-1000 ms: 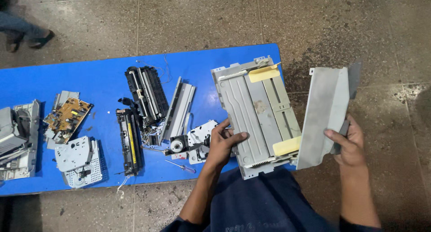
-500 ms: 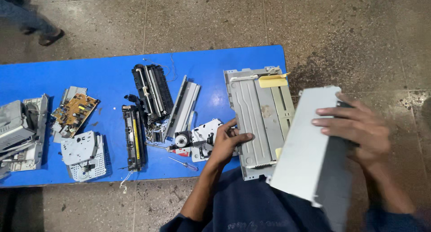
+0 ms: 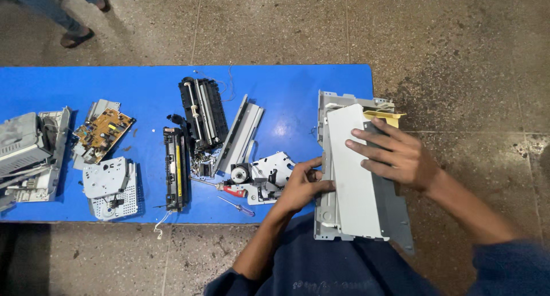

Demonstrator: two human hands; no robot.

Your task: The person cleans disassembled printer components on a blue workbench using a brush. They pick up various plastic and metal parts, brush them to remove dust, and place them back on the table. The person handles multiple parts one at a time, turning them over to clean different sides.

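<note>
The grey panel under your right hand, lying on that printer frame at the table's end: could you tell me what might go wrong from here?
1. The printer frame overhangs the blue table at its right end and near edge; pressing on it may tip it off.
2. The grey panel lies loose and askew; it could slide from under the right hand.
3. The left hand grips the frame's edge, where its fingers might get pinched.

L hand [image 3: 302,187] at 7 o'clock, fingers curled, thumb out; R hand [image 3: 398,155] at 3 o'clock, palm down, fingers spread flat. Both forearms angled inward.
</note>
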